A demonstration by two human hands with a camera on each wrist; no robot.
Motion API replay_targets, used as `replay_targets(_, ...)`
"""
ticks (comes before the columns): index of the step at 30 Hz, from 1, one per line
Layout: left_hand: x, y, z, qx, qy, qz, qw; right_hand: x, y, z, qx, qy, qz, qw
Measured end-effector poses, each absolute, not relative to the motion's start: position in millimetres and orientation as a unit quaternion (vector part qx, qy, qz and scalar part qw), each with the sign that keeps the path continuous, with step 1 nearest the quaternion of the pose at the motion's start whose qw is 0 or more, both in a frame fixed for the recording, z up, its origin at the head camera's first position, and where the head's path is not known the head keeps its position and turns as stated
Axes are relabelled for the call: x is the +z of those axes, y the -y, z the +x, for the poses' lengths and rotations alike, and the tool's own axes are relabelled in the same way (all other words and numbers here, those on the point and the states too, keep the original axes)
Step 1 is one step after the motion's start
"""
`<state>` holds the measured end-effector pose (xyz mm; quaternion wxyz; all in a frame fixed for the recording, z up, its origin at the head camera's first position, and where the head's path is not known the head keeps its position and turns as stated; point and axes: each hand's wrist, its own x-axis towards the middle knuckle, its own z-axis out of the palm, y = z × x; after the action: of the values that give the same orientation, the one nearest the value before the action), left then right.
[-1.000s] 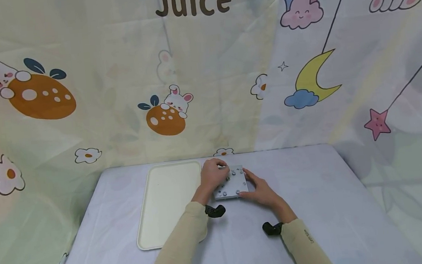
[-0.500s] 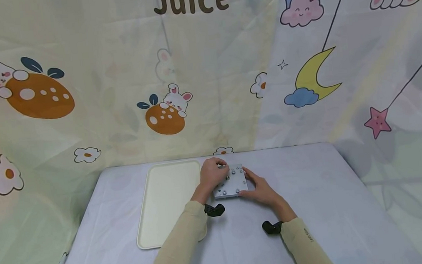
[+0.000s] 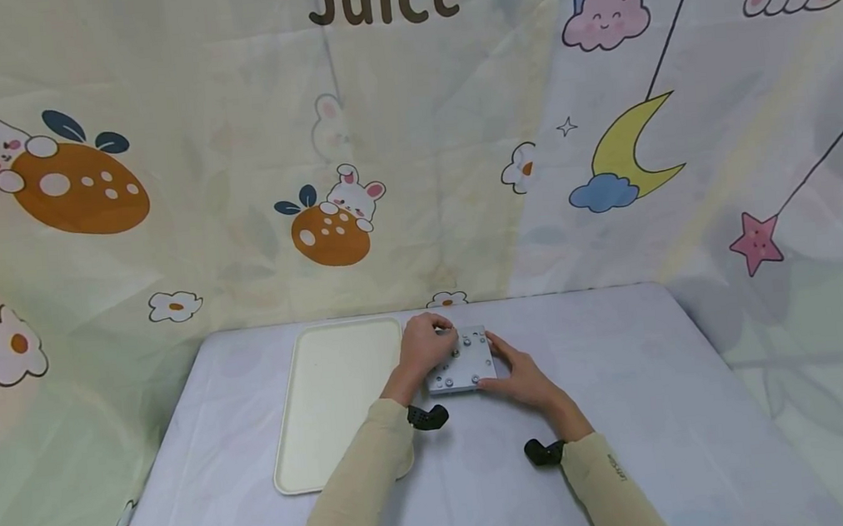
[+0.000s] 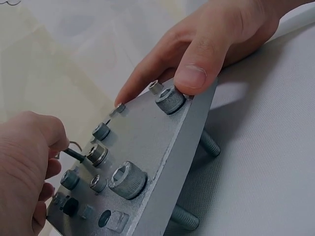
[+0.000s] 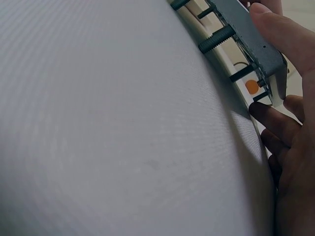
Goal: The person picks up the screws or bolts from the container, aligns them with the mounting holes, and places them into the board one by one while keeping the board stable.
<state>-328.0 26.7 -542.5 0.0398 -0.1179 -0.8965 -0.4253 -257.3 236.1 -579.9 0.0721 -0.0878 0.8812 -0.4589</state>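
Observation:
A grey metal plate (image 3: 465,369) lies level at the middle of the table, raised on bolts. Several socket-head bolts of different sizes stand in its top, among them a large bolt (image 4: 128,180). The left hand (image 3: 425,349) is over the plate's left side, pinching a thin dark rod like a hex key (image 4: 74,155). The rod's tip meets a medium bolt head (image 4: 97,153); how deep it sits I cannot tell. Around the plate's right edge, the right hand (image 3: 522,378) grips with its thumb at the near corner. Threaded bolt shanks (image 5: 216,39) stick out underneath.
A cream rectangular tray (image 3: 287,442) lies left of the plate, partly behind the left forearm. A white cloth covers the table (image 3: 675,408). At the back hangs a printed curtain (image 3: 425,129). Each wrist carries a black camera.
Both hands and the plate keep their places. The head view shifts very slightly.

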Motion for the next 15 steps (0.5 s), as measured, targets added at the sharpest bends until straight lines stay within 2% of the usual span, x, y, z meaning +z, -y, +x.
replay_targets(15, -544.6, -26.2, -330.3, -0.410, 0.903, -0.126, 0.033, -582.0, -236.3, -258.3, -0.454, -0.884, -0.086, 0.072)
